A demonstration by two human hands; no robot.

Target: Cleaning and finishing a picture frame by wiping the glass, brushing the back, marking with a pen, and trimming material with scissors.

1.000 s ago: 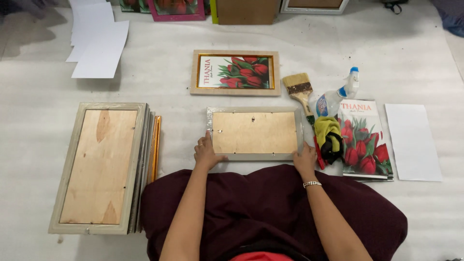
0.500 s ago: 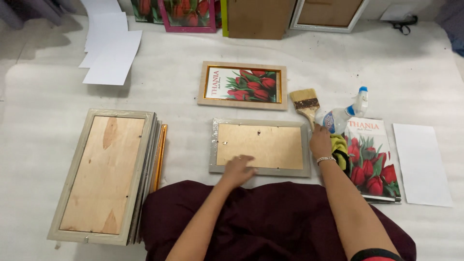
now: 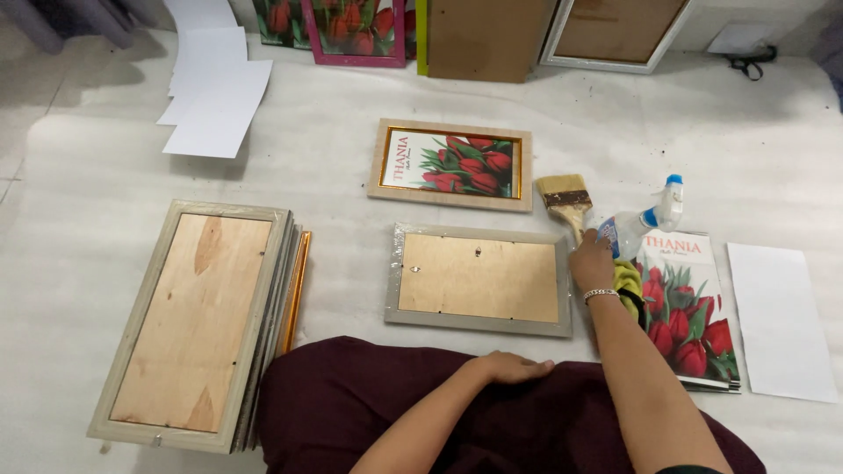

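A grey picture frame (image 3: 479, 320) lies face down in front of me, its brown backing board up. My left hand (image 3: 514, 367) rests flat on my maroon-clad lap just below it and holds nothing. My right hand (image 3: 590, 263) is at the frame's right edge, its fingers curled at the handle end of a wide paintbrush (image 3: 565, 197). Whether it grips the handle is unclear. A clear spray bottle (image 3: 645, 224) with a blue tip and a yellow cloth (image 3: 628, 281) lie right beside that hand.
A framed red-tulip picture (image 3: 450, 163) lies beyond the frame. A stack of face-down frames (image 3: 198, 320) sits at the left. Tulip prints (image 3: 689, 307) and a white sheet (image 3: 777, 320) lie at the right, white papers (image 3: 215, 105) far left. More frames (image 3: 615, 31) lean at the back.
My left hand left the frame's lower edge and settled on my lap. My right hand moved from the frame's right corner up to the brush handle.
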